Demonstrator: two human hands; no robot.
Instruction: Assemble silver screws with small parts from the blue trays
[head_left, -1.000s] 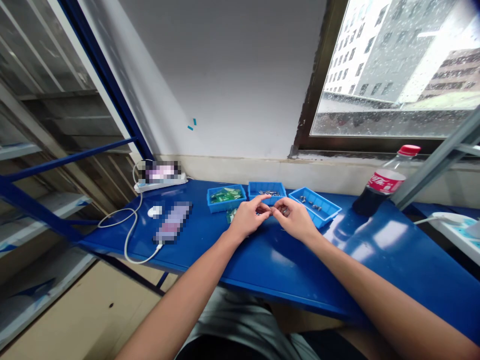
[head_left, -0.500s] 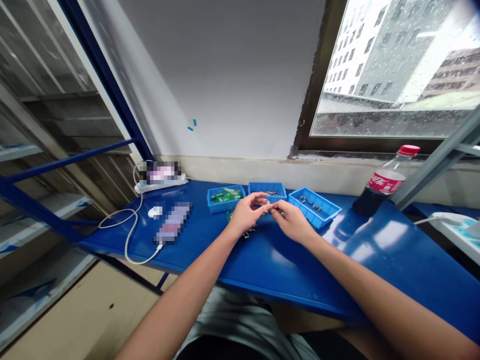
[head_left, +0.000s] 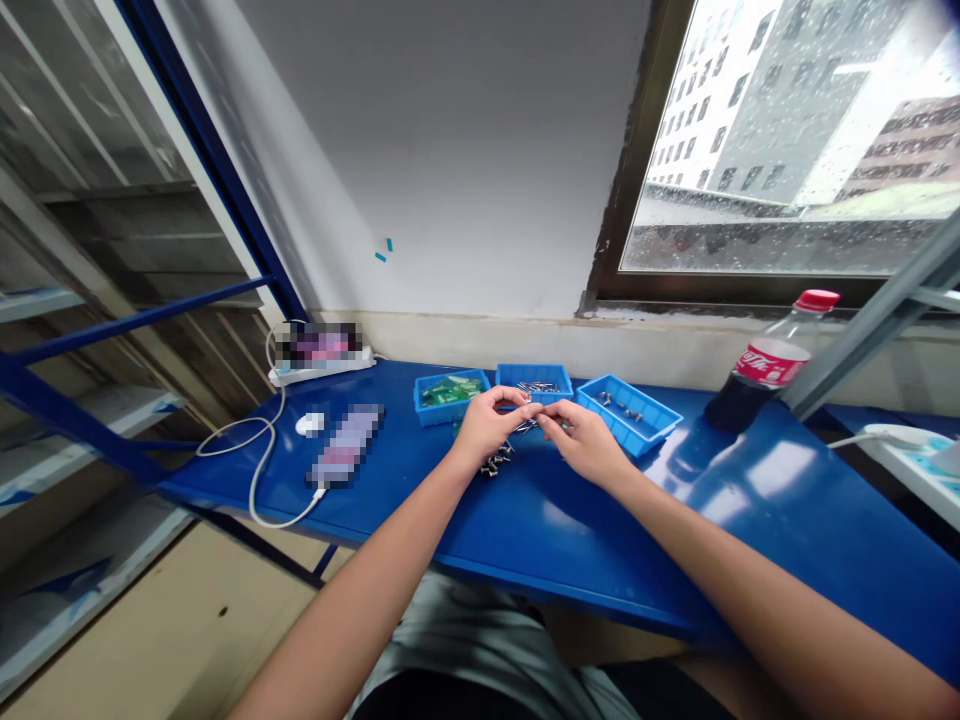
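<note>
My left hand and my right hand meet fingertip to fingertip over the blue table. Thumb and fingers of each are pinched together around something too small to make out. Below and between the hands, small shiny metal parts lie in a loose pile, partly covered by my left hand. Just behind the left hand is a blue tray of green pieces. A second blue tray holds thin metal pieces. Beside my right hand, a third tray contains several small metal parts.
A cola bottle stands at the table's back right, near a grey metal post. On the left lie a blurred phone with a white cable, a white round object and a power strip.
The fingers of my left hand have curled and shifted slightly, uncovering more of the metal pile and the middle tray. My right hand stays nearly in place.
</note>
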